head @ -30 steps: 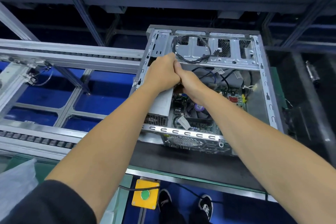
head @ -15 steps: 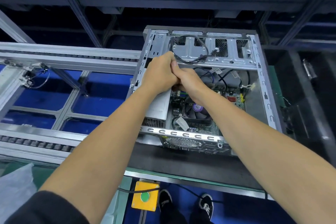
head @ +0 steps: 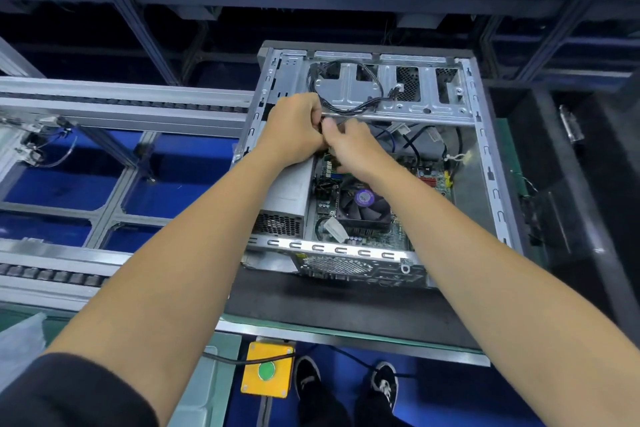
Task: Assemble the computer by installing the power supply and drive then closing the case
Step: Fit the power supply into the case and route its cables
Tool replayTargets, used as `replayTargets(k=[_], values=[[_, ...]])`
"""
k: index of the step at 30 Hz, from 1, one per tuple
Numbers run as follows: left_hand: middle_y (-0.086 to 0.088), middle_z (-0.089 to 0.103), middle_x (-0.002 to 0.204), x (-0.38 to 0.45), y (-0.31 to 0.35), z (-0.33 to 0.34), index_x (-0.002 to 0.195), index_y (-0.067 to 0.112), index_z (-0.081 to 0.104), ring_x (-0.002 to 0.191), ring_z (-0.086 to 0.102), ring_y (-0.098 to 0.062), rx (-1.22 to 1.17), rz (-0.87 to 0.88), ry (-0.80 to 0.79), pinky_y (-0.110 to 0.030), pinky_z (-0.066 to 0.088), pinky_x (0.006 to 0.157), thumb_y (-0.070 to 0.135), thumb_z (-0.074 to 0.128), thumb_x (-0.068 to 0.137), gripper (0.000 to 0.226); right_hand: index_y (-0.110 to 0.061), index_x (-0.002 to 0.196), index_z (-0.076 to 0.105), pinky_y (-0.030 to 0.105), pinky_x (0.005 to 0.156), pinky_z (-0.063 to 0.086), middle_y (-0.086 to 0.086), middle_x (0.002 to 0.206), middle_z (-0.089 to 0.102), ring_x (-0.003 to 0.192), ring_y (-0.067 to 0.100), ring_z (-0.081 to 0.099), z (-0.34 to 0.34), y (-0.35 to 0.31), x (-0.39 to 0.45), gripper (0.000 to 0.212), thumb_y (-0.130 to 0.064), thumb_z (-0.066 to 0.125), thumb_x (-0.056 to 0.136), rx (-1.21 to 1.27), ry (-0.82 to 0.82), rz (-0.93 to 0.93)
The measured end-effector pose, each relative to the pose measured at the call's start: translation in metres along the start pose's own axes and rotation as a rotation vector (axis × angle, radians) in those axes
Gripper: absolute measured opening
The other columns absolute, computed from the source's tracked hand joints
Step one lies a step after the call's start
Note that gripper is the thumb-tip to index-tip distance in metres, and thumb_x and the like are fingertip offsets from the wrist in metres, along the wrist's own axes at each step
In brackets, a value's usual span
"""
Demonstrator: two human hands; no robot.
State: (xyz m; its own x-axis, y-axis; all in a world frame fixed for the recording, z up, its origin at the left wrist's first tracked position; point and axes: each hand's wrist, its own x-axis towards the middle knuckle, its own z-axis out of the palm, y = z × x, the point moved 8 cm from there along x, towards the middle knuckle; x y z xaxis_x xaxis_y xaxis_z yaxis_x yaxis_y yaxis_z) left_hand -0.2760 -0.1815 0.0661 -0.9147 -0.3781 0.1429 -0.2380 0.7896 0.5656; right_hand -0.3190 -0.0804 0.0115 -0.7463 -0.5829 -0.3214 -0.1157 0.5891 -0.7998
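Open computer case (head: 485,156) lying on the dark table (head: 329,305), side panel off; grey power supply (head: 289,191) inside at its left, partly hidden under the left hand (head: 294,130); right hand (head: 353,146) touching it, both sets of fingers curled around something dark, too hidden to identify.

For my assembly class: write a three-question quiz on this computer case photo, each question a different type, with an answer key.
1. True or false: the side of the computer case facing the camera is open.
2. Multiple choice: the power supply sits on which side of the CPU fan in the picture? A) left B) right C) on top of it
3. Fill in: the left hand and right hand meet just below the drive bracket, handling black ____.

Key: 1 true; 2 A; 3 cables
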Motion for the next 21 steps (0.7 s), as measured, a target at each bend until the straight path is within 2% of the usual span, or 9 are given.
replayTargets(k=[4,7,10,13,15,16,18,19,21], values=[[0.000,0.048,0.059,0.000,0.000,0.002,0.055,0.020,0.037,0.064,0.047,-0.022,0.039,-0.012,-0.042,-0.032,0.041,0.061,0.004,0.069,0.064,0.037,-0.009,0.120,0.042,0.033,0.065,0.034,0.010,0.120,0.043,0.092,0.023,0.047,0.002,-0.005,-0.015,0.028,-0.022,0.047,0.095,-0.116,-0.100,-0.097],[-0.002,0.048,0.059,-0.003,0.002,0.002,0.054,0.019,0.037,0.062,0.045,-0.021,0.052,-0.023,-0.059,-0.031,0.038,0.059,0.006,0.070,0.064,0.036,-0.009,0.106,0.037,0.031,0.060,0.030,0.003,0.110,0.027,0.083,0.020,0.042,0.011,-0.007,-0.025,0.034,-0.014,0.060,0.082,-0.279,-0.189,-0.091],[-0.003,0.049,0.061,-0.007,0.002,0.001,0.056,0.019,0.039,0.063,0.045,-0.021,0.054,-0.018,-0.052,-0.029,0.036,0.057,0.005,0.067,0.067,0.033,-0.012,0.100,0.032,0.028,0.052,0.030,0.002,0.109,0.021,0.074,0.015,0.040,0.019,-0.011,-0.031,0.043,-0.015,0.067,0.077,-0.306,-0.142,-0.145],[-0.008,0.056,0.070,-0.016,0.005,0.000,0.063,0.018,0.041,0.067,0.049,-0.024,0.051,-0.002,-0.043,-0.032,0.039,0.061,0.006,0.063,0.072,0.026,-0.013,0.107,0.028,0.032,0.049,0.039,0.003,0.112,0.022,0.076,0.019,0.045,0.014,-0.011,-0.036,0.049,-0.014,0.066,0.075,-0.222,-0.025,-0.107],[-0.008,0.057,0.076,-0.023,0.006,-0.001,0.078,0.015,0.046,0.072,0.049,-0.026,0.092,-0.007,-0.023,-0.035,0.039,0.071,0.014,0.061,0.077,0.015,-0.012,0.110,0.030,0.038,0.060,0.051,0.004,0.114,0.025,0.080,0.021,0.050,0.008,-0.010,-0.038,0.046,-0.014,0.061,0.077,-0.120,0.044,-0.045],[-0.008,0.057,0.080,-0.027,0.004,-0.002,0.089,0.013,0.046,0.077,0.048,-0.026,0.120,-0.021,-0.018,-0.037,0.038,0.077,0.020,0.061,0.079,0.019,-0.010,0.111,0.034,0.040,0.066,0.055,0.005,0.114,0.031,0.083,0.024,0.054,0.007,-0.008,-0.038,0.040,-0.012,0.059,0.080,-0.038,0.050,-0.017],[-0.011,0.056,0.092,-0.034,0.001,-0.001,0.103,0.008,0.047,0.089,0.047,-0.029,0.211,-0.040,-0.044,-0.040,0.038,0.083,0.031,0.061,0.080,0.035,-0.009,0.100,0.044,0.033,0.063,0.056,0.007,0.100,0.048,0.077,0.021,0.059,0.013,-0.003,-0.038,0.014,-0.008,0.052,0.088,0.143,0.005,0.048],[-0.012,0.056,0.096,-0.037,0.002,0.000,0.102,0.006,0.048,0.092,0.048,-0.031,0.298,-0.016,-0.060,-0.040,0.037,0.083,0.036,0.061,0.080,0.039,-0.011,0.093,0.048,0.030,0.061,0.056,0.006,0.091,0.051,0.073,0.018,0.059,0.017,0.001,-0.038,0.006,-0.006,0.049,0.092,0.241,-0.033,0.101],[-0.012,0.055,0.095,-0.040,0.007,0.000,0.091,0.008,0.046,0.087,0.047,-0.028,0.429,0.050,-0.057,-0.036,0.033,0.078,0.041,0.061,0.079,0.039,-0.007,0.091,0.050,0.029,0.061,0.057,0.008,0.079,0.050,0.065,0.018,0.055,0.025,0.010,-0.040,0.010,0.000,0.044,0.096,0.411,-0.088,0.200]])
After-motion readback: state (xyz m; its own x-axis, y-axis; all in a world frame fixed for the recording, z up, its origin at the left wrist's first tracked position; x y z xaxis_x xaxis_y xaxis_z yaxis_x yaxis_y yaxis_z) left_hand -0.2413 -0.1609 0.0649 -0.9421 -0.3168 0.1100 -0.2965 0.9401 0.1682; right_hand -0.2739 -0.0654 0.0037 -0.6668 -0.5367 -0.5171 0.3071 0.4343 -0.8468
